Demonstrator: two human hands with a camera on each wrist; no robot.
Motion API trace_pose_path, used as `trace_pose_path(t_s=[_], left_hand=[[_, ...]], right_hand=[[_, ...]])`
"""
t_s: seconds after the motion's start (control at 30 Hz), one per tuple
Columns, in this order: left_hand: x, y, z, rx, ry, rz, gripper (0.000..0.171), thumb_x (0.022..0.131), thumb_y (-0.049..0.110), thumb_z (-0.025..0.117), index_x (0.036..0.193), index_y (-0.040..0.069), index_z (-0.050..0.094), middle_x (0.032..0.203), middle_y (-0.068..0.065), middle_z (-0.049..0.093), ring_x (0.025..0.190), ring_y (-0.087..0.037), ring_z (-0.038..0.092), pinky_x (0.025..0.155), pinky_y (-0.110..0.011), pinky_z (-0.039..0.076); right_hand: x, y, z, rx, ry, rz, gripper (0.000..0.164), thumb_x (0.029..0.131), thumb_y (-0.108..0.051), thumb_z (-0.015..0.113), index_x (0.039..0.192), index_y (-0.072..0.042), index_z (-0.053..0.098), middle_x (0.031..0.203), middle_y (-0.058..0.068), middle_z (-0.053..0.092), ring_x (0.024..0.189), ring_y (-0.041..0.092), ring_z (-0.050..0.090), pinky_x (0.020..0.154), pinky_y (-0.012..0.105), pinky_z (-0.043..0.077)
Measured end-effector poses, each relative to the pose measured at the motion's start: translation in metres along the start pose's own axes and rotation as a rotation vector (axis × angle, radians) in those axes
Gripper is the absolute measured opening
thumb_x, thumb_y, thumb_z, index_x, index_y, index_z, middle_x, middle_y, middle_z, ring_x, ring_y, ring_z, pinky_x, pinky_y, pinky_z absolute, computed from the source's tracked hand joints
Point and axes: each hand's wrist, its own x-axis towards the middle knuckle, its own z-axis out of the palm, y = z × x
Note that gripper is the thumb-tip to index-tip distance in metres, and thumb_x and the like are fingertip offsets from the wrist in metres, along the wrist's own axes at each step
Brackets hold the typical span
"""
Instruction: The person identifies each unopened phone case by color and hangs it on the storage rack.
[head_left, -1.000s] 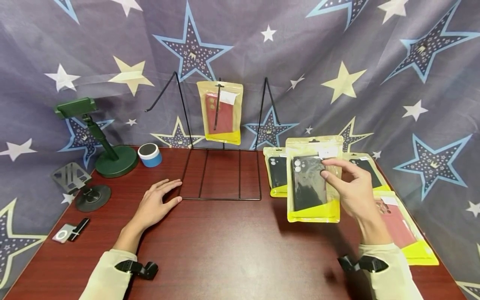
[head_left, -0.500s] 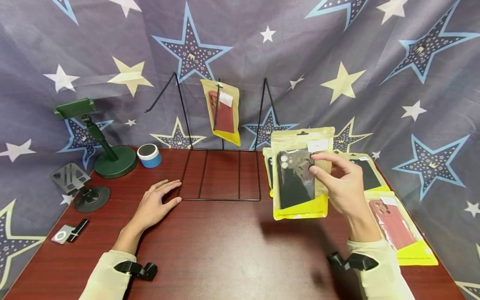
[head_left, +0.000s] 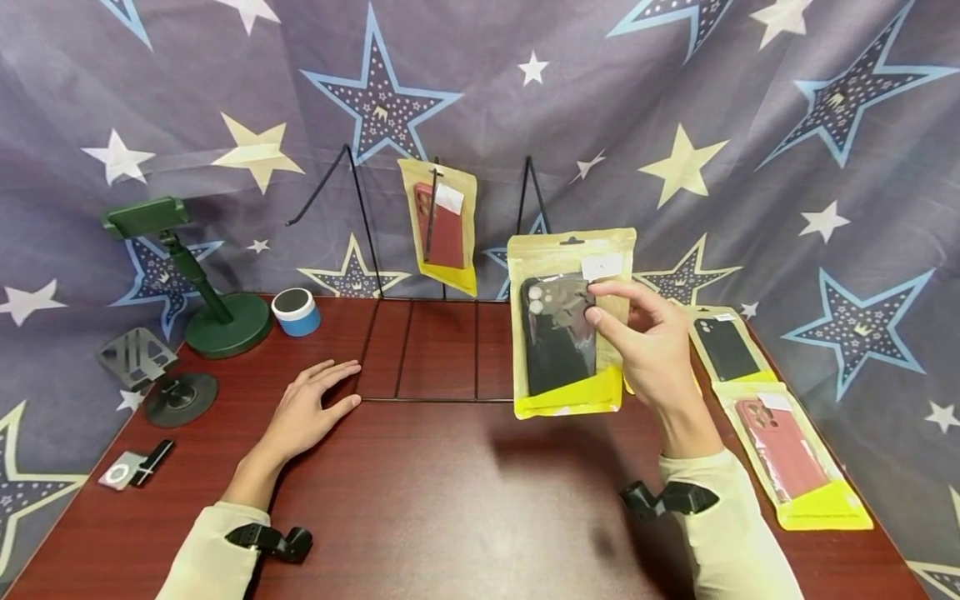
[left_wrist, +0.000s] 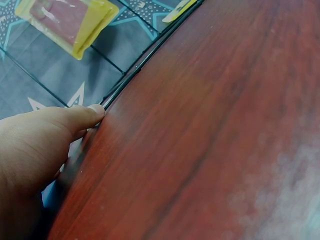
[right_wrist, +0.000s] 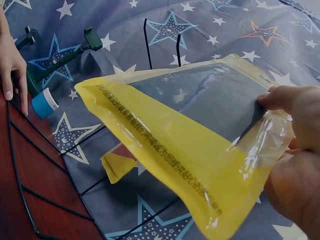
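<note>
A star-printed backdrop (head_left: 480,121) is noted behind a reddish-brown table (head_left: 450,483). On the table a black wire rack (head_left: 476,350) is stood, its base laid flat. A green stand (head_left: 232,329) is placed at the far left.

The black-case packet (head_left: 558,333) is held upright above the table, before the rack's right side. A red-case packet (head_left: 450,237) is hung from the rack's middle hook, turned slightly aside. At the right table edge, a second red-case packet (head_left: 795,454) is laid nearer than a second black-case packet (head_left: 727,346).

The black-case packet is pinched at its right side by the right hand (head_left: 652,350). The left hand (head_left: 311,412) is rested with fingers extended at the rack base's left side, its thumb touched to the front corner.

A grey stand (head_left: 182,400) and a blue-and-white cylinder (head_left: 297,317) are found near the green stand.
</note>
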Motion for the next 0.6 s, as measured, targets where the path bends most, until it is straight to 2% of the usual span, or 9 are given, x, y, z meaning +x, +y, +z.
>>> trace_pose_path(t_s=[0.17, 0.37, 0.53, 0.6], left_hand=[[0.0004, 0.0027, -0.0017, -0.001, -0.001, 0.0, 0.052, 0.097, 0.029, 0.074, 0.144, 0.014, 0.061, 0.15, -0.013, 0.059, 0.146, -0.041, 0.04, 0.107, -0.07, 0.03], [0.0002, 0.0029, -0.0012, -0.001, -0.001, 0.001, 0.052, 0.097, 0.029, 0.073, 0.145, 0.013, 0.061, 0.151, -0.013, 0.059, 0.146, -0.042, 0.04, 0.107, -0.07, 0.03], [0.0002, 0.0015, -0.0007, 0.005, 0.007, 0.011, 0.052, 0.097, 0.029, 0.073, 0.144, 0.013, 0.061, 0.15, -0.014, 0.059, 0.145, -0.043, 0.041, 0.106, -0.071, 0.03], [0.0001, 0.0013, -0.0003, 0.007, 0.013, 0.016, 0.052, 0.096, 0.029, 0.074, 0.144, 0.012, 0.061, 0.15, -0.014, 0.059, 0.145, -0.043, 0.041, 0.105, -0.071, 0.031]], right_hand=[[0.0051, 0.0033, 0.0046, -0.04, 0.007, 0.004, 0.036, 0.083, 0.018, 0.072, 0.107, -0.008, 0.081, 0.105, -0.004, 0.076, 0.045, 0.006, 0.016, 0.045, 0.028, 0.015], [0.0063, 0.0055, 0.0079, -0.053, 0.002, -0.006, 0.038, 0.084, 0.017, 0.073, 0.106, -0.013, 0.082, 0.103, -0.004, 0.076, 0.044, 0.007, 0.016, 0.043, 0.029, 0.013], [0.0052, 0.0071, 0.0097, -0.049, 0.0, -0.009, 0.037, 0.083, 0.017, 0.072, 0.106, -0.011, 0.081, 0.102, -0.005, 0.076, 0.044, 0.007, 0.015, 0.043, 0.03, 0.011], [0.0044, 0.0083, 0.01, -0.06, 0.001, -0.011, 0.036, 0.083, 0.017, 0.073, 0.106, -0.01, 0.081, 0.095, -0.007, 0.075, 0.045, 0.008, 0.015, 0.043, 0.03, 0.01]])
